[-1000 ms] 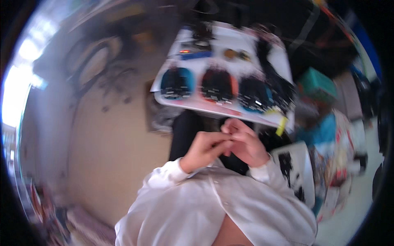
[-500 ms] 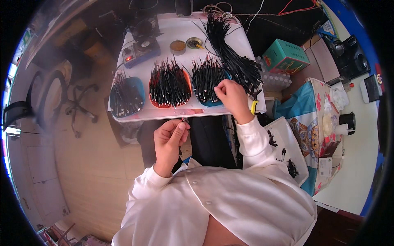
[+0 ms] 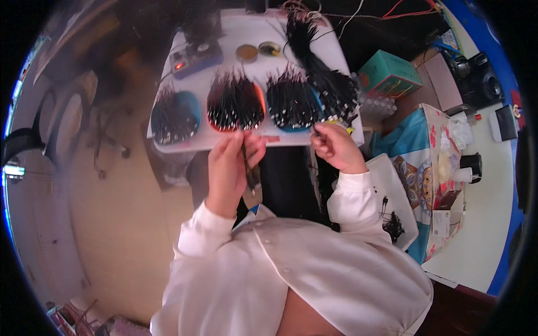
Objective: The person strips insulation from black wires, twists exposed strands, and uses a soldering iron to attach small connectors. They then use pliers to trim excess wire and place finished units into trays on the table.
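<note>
My left hand (image 3: 228, 168), near the front edge of the white table (image 3: 196, 147), is pinched on a thin black cable (image 3: 245, 159) that hangs down along the fingers. My right hand (image 3: 339, 148) is just off the table's front edge, thumb and fingertips closed together; a small dark bit shows at the tips, too blurred to name. Ahead, short black cables with pale metal ends and reddish wire tips fill an orange tray (image 3: 262, 101) and a blue tray (image 3: 290, 130). Another blue tray (image 3: 196, 109) of cables lies at the left.
A long bundle of black cables (image 3: 333, 89) lies at the table's right side, beside a yellow-handled tool (image 3: 343, 124). Two round tins (image 3: 246, 53) and a blue box with a red-lit switch (image 3: 195, 60) stand behind. A white bin (image 3: 395, 190) is at the right.
My right hand has come back from over the right blue tray to the table's front edge. My left hand has risen slightly, and the cable in it shows more. The view has shifted.
</note>
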The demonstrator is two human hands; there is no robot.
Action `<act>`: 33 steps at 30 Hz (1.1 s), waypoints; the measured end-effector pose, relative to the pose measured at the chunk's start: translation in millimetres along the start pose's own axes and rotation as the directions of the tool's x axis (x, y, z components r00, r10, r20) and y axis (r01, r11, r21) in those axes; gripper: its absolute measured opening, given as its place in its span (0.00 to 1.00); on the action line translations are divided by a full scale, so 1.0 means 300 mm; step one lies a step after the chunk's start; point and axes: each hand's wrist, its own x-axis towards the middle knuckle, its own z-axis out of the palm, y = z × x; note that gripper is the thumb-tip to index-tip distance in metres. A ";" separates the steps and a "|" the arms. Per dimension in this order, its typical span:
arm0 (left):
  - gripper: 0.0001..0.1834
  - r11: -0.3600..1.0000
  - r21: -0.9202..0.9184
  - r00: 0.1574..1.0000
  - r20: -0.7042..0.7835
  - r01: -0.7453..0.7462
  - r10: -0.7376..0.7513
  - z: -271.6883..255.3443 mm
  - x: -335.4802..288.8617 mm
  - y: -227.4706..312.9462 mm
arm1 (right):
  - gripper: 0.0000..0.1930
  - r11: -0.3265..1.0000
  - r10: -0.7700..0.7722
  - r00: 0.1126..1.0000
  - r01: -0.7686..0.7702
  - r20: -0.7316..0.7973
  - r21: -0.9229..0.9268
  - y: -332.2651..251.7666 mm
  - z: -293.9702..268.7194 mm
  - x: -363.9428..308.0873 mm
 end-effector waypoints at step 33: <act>0.09 0.965 0.094 0.942 0.260 -0.244 0.212 0.143 -0.194 0.011 | 0.10 0.736 -0.432 0.866 0.500 0.253 -0.455 0.053 0.355 -0.206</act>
